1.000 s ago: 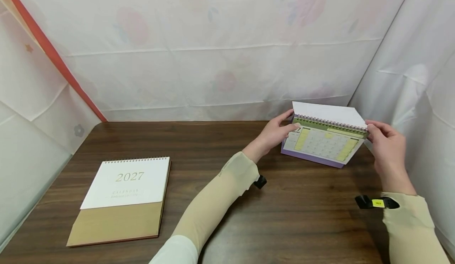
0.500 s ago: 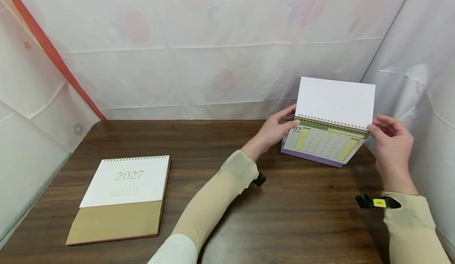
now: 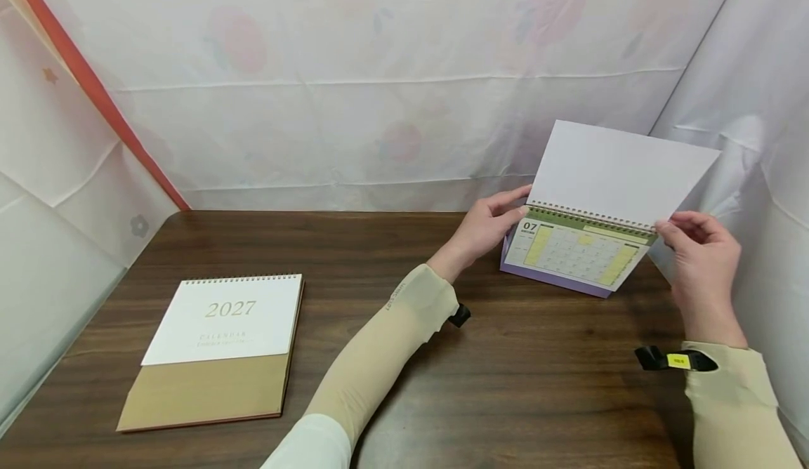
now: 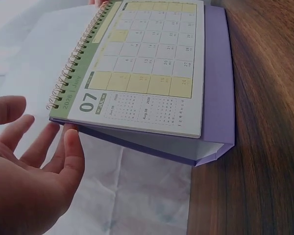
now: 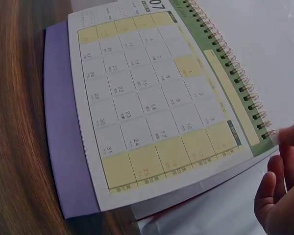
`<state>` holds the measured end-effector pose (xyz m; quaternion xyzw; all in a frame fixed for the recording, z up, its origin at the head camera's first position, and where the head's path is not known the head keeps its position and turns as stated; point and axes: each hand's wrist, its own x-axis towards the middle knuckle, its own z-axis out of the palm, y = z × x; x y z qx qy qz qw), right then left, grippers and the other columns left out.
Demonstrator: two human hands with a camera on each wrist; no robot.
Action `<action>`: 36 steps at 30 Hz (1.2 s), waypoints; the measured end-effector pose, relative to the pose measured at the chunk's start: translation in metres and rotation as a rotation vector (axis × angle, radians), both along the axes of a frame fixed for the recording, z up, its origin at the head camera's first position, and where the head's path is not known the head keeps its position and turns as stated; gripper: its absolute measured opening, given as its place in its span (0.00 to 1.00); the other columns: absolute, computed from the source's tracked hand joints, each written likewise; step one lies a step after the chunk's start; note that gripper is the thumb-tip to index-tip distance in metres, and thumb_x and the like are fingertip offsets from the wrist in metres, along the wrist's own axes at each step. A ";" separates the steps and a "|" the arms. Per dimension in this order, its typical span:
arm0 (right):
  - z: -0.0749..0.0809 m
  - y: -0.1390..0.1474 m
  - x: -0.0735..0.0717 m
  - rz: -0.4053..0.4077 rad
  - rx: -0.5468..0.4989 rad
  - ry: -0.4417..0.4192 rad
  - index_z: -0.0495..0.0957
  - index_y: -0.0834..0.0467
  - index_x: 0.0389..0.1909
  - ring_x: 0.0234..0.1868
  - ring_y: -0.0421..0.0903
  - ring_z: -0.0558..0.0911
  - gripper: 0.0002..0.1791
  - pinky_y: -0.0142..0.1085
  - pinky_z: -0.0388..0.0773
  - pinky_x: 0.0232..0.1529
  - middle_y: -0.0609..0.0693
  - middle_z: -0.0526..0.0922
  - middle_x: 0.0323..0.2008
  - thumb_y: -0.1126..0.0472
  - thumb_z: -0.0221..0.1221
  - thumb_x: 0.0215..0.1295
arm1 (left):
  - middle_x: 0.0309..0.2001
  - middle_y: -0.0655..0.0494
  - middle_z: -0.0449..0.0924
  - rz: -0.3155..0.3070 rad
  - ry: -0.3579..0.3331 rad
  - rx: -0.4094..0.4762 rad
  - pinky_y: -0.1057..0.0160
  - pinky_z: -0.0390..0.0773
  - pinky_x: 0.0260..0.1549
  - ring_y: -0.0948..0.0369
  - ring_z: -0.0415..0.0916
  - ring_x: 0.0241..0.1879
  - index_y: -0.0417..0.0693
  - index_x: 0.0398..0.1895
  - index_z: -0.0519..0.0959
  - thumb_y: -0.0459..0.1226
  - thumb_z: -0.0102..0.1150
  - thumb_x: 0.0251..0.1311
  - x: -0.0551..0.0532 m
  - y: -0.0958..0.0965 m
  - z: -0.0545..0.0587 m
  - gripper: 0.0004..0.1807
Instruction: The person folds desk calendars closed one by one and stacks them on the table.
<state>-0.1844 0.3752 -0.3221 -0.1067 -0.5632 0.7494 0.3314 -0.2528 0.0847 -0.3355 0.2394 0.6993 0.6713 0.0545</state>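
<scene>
Two desk calendars were on the wooden table [image 3: 537,364]: a purple-based calendar [image 3: 571,258] at the right of the head view, propped at a slant, and a gold-based calendar [image 3: 218,357] at the lower left. On the first, the facing page was headed "07" and "2026 | July", with two small month grids, marked Jun. and Aug., in one side column. The gold-based one bore "2027" and "CALENDAR"; the line beneath was too small to read. One white leaf [image 3: 622,170] stood up from the spiral binding [image 3: 590,216] toward the upper right.

The two hands were apart, one at each end of that binding. The left hand [image 3: 480,232] held the left corner, thumb in front; the right hand [image 3: 704,258] pinched the right end, though whether leaf or wire lay between its fingertips could not be told. One yellow label [image 3: 679,361] showed on the right wrist's black strap [image 3: 654,358].
</scene>
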 end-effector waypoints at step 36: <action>-0.011 0.029 0.003 0.420 -0.031 0.104 0.85 0.72 0.34 0.25 0.42 0.84 0.07 0.29 0.81 0.26 0.55 0.87 0.27 0.81 0.59 0.62 | 0.64 0.74 0.73 0.062 0.025 0.031 0.64 0.75 0.54 0.77 0.65 0.62 0.57 0.65 0.77 0.50 0.47 0.75 -0.005 0.006 -0.016 0.21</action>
